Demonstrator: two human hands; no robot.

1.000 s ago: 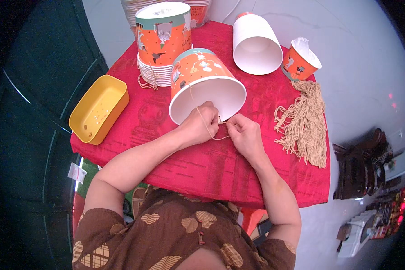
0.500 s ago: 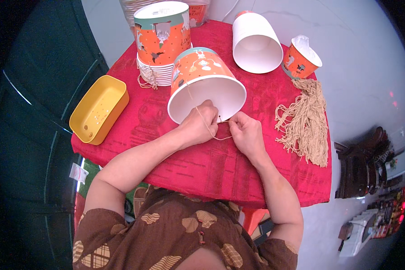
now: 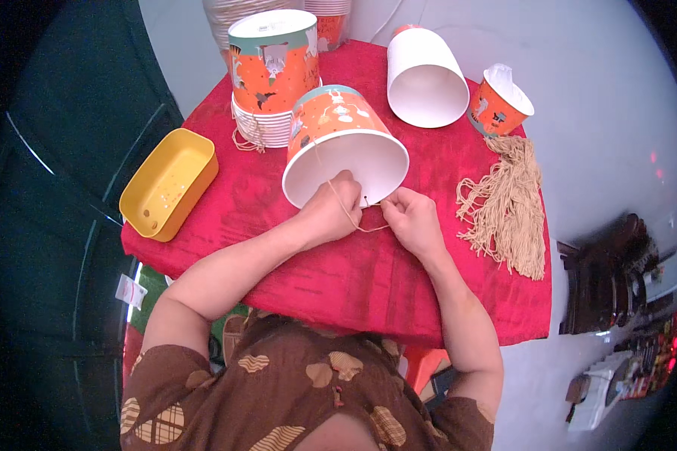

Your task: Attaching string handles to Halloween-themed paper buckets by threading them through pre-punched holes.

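Note:
An orange paper bucket (image 3: 338, 120) with a white inside lies tipped on the table, its mouth toward me. My left hand (image 3: 335, 207) reaches into the mouth, fingers curled at the near rim. Just right of a small hole in that rim, my right hand (image 3: 410, 218) pinches a tan string (image 3: 369, 230). From the rim's left side the string runs down across my left hand, then loops over to my right fingers. My fingertips hide the string's end.
A red cloth (image 3: 338, 278) covers the table. At left sits a yellow tray (image 3: 192, 184) holding small bits. Stacked buckets (image 3: 274, 75) stand behind. A white-mouthed bucket (image 3: 429, 86) lies at the back right, near a small orange cup (image 3: 496, 109) and a bundle of strings (image 3: 508, 218).
My hands keep almost the same grip at the bucket rim, with only a slight shift of the right fingers. The whole view has moved a little.

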